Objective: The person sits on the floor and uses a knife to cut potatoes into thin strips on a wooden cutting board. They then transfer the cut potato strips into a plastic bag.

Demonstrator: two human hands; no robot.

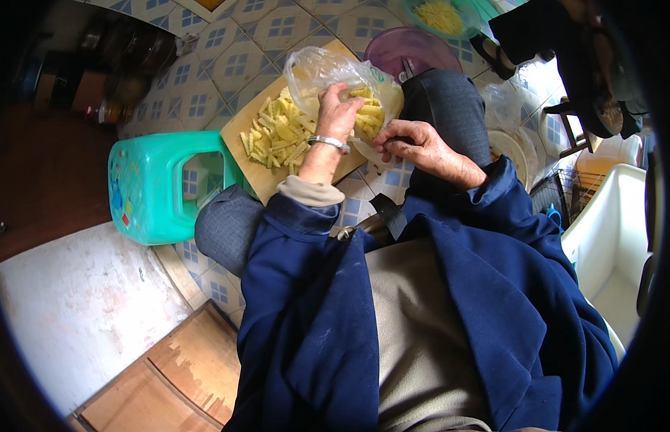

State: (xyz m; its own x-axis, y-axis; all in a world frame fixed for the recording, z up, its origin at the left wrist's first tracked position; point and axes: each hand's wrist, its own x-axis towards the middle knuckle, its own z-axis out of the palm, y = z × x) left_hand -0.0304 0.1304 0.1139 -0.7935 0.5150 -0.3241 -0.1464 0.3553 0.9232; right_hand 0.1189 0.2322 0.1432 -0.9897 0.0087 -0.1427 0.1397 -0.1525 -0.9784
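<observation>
A clear plastic bag [327, 62] lies on a wooden cutting board [243, 124], with crinkle-cut potato strips [370, 116] inside it. Beside the bag, a loose heap of the same strips [278, 132] covers the board's left part. My left hand [337, 110], a silver bangle at its wrist, is at the bag's mouth above the strips. Its fingers are spread, and its palm side is hidden. With bent fingers, my right hand [416, 143] pinches the bag's near edge at the right.
A green plastic stool [146, 183] lies on its side left of the board. Beyond my knee are a purple lid [413, 51] and a green basin [467, 21] holding yellow shreds. Another person's foot [494, 54] is at upper right. A white tub [610, 232] stands at right.
</observation>
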